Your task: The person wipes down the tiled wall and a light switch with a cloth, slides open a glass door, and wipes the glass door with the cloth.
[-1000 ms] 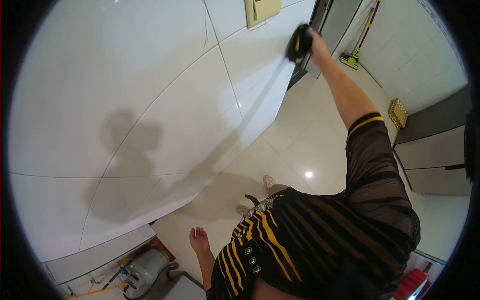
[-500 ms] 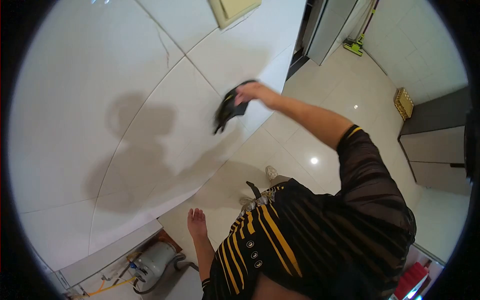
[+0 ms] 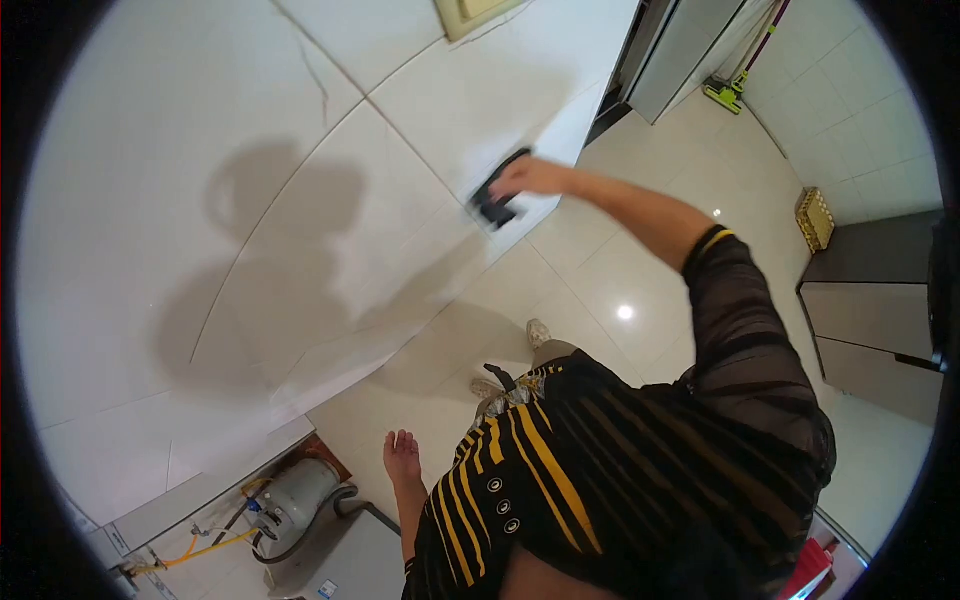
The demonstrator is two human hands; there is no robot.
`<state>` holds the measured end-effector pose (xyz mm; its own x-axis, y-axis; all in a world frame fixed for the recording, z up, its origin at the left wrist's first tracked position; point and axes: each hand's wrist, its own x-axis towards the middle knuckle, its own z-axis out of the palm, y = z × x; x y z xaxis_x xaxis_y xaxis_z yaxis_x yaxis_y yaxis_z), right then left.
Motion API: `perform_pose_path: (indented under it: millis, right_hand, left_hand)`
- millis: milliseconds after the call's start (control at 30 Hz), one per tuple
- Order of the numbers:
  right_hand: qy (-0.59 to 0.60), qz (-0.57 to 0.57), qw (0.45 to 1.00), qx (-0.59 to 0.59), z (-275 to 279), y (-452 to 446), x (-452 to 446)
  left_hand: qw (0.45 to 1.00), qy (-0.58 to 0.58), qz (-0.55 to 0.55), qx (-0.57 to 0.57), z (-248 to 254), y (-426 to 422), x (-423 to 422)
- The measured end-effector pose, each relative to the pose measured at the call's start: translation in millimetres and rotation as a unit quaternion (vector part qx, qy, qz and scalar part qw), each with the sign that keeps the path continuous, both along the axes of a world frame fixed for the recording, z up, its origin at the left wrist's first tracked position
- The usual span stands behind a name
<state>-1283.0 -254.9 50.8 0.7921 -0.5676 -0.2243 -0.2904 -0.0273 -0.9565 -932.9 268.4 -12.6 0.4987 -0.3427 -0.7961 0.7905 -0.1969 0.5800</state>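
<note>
My right hand (image 3: 522,178) is closed on a dark cloth (image 3: 493,201), which lies against the white tiled wall (image 3: 400,210) below the cream switch plate (image 3: 475,14). The cloth is somewhat blurred, and its far edge hangs loose past my fingers. Low at my left side, my left hand (image 3: 402,456) hangs with the palm up, its fingers extended and nothing in it.
A gas cylinder (image 3: 297,497) with hoses stands at the lower left beside a grey box (image 3: 340,560). A green mop (image 3: 724,93) leans at the upper right, near a yellow basket (image 3: 815,220) and grey cabinets (image 3: 870,317). A doorway is at the top.
My right hand has swept the dark cloth from the wall's far edge down and left, then slightly back up and right. My left hand stays low and open.
</note>
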Motion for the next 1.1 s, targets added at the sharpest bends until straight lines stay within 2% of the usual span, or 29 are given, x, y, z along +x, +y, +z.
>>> perform_pose_path:
  millis: [67, 167, 233, 300, 333, 367, 400, 433, 467, 500, 533, 567, 600, 667, 733, 800, 867, 900, 933, 1033, 1100]
  right_hand:
    - [0.087, 0.044, 0.992, -0.086, 33.2, 39.5, 44.3]
    - [0.037, 0.042, 0.997, -0.046, 20.8, 44.8, 53.5]
    - [-0.002, 0.02, 1.0, 0.018, 17.9, 26.0, 27.1]
    - [-0.046, -0.022, 0.999, 0.016, 10.1, 3.5, -8.8]
    - [-0.007, -0.056, 0.998, -0.004, 16.7, -9.6, -33.4]
    - [0.063, -0.119, 0.99, -0.028, 33.9, -16.8, -54.6]
    - [0.052, -0.159, 0.985, -0.036, 31.0, -30.3, -77.3]
    - [0.103, -0.204, 0.971, -0.073, 27.3, -43.0, -97.0]
    - [0.099, -0.187, 0.973, -0.093, 18.2, -62.9, -117.2]
    - [0.139, -0.197, 0.96, -0.139, 29.0, -65.9, -124.6]
    - [0.218, -0.191, 0.941, -0.175, 38.0, -68.1, -126.1]
    - [0.189, -0.202, 0.948, -0.158, 36.0, -66.7, -123.8]
    - [0.186, -0.185, 0.952, -0.156, 27.1, -65.7, -121.0]
    - [0.159, -0.219, 0.944, -0.191, 9.3, -61.4, -107.1]
    - [0.197, -0.169, 0.947, -0.187, 8.9, -49.4, -82.2]
    - [0.231, -0.121, 0.947, -0.187, 9.7, -44.2, -70.8]
    - [0.287, -0.08, 0.942, -0.155, -4.5, -33.3, -35.8]
    - [0.277, -0.063, 0.945, -0.16, -13.8, -31.6, -27.4]
    - [0.279, -0.051, 0.945, -0.161, -11.3, -28.5, -18.3]
    - [0.297, -0.042, 0.941, -0.157, -4.0, -13.5, -6.2]
    - [0.228, -0.052, 0.955, -0.182, -0.2, -8.0, 0.3]
  left_hand:
    - [1.0, -0.003, -0.003, -0.008, 1.9, -9.9, 0.5]
    - [0.999, -0.018, -0.017, -0.02, 12.9, -35.4, -9.0]
    - [0.999, -0.027, -0.027, -0.028, 13.1, -44.9, -14.1]
    - [0.992, -0.061, -0.108, -0.009, 6.2, -37.7, -10.1]
    - [0.993, -0.058, -0.103, -0.009, 5.5, -35.3, -16.5]
    - [0.973, -0.086, -0.202, 0.065, 4.8, -34.3, -25.5]
    - [0.937, -0.111, -0.3, 0.139, 2.8, -31.7, -34.0]
    - [0.909, -0.09, -0.376, 0.156, -5.4, -19.4, -40.7]
    - [0.843, -0.078, -0.486, 0.216, -20.4, -7.9, -47.3]
    - [0.707, -0.199, -0.663, 0.148, -48.9, 17.1, -49.3]
    - [0.722, -0.119, -0.642, 0.228, -79.0, 45.7, -64.6]
    - [0.731, -0.113, -0.63, 0.236, -79.6, 59.2, -66.7]
    - [0.721, -0.141, -0.645, 0.211, -77.5, 66.3, -69.4]
    - [0.695, -0.196, -0.674, 0.157, -74.6, 71.4, -71.5]
    - [0.692, -0.217, -0.676, 0.136, -51.7, 58.4, -84.1]
    - [0.689, -0.192, -0.663, 0.221, -1.3, 23.4, -111.6]
    - [0.703, -0.179, -0.645, 0.238, 5.3, 31.1, -100.4]
    - [0.799, -0.06, -0.569, 0.187, 28.7, 29.4, -101.4]
    - [0.869, 0.058, -0.474, 0.129, 46.5, 30.9, -102.9]
    - [0.864, 0.145, -0.473, 0.092, 50.9, 49.4, -109.2]
    - [0.863, 0.188, -0.46, 0.092, 40.1, 49.6, -111.1]
